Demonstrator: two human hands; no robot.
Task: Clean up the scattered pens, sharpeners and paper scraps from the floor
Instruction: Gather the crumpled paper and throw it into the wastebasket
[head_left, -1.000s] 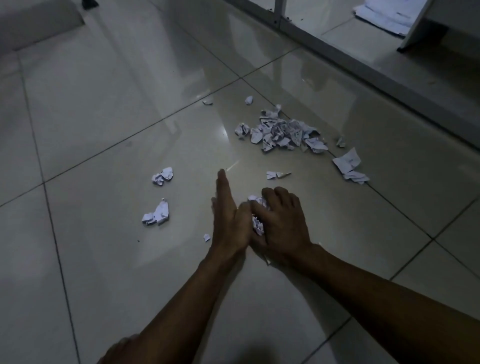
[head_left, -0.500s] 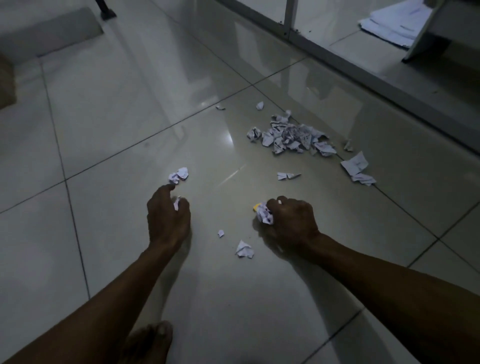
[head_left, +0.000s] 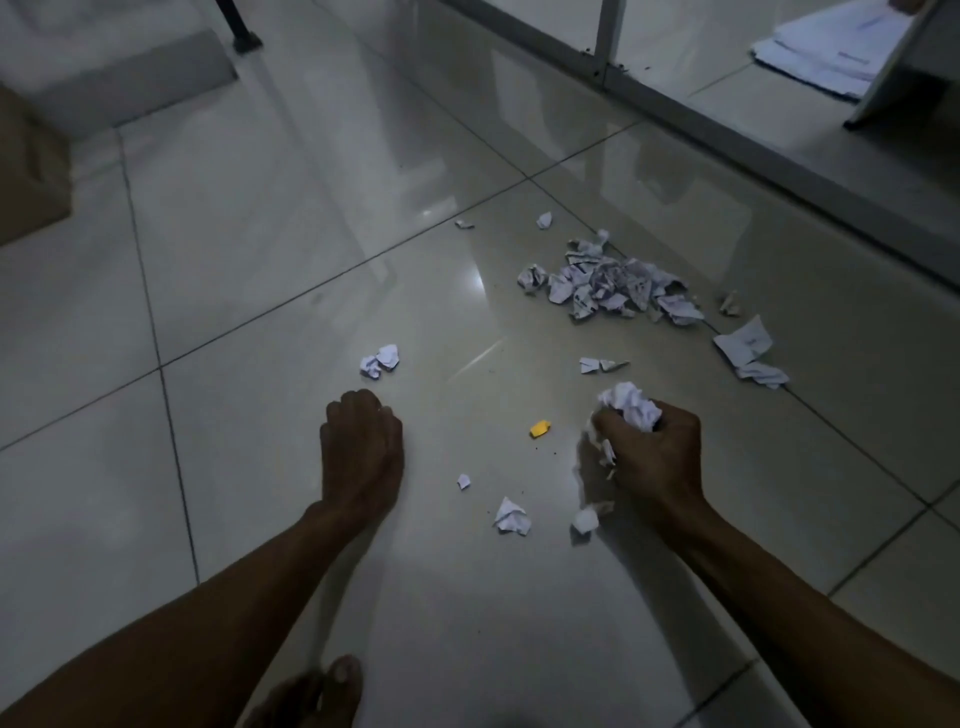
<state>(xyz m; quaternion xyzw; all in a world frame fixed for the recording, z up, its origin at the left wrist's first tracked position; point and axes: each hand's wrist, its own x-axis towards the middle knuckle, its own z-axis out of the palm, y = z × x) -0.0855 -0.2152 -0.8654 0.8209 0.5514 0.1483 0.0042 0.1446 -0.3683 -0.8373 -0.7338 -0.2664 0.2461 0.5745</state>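
Right hand (head_left: 655, 457): my fingers curl round a wad of crumpled paper (head_left: 631, 405) — white bits poke out above and below my fist.
Left hand (head_left: 362, 451): curled knuckles-up on the floor; I cannot tell whether it holds anything.
Yellow piece (head_left: 540, 428): between my 2 hands, on the tile.
Scrap pile (head_left: 610, 283): farther ahead, right of centre.
Loose scraps (head_left: 511, 517): near my right wrist.
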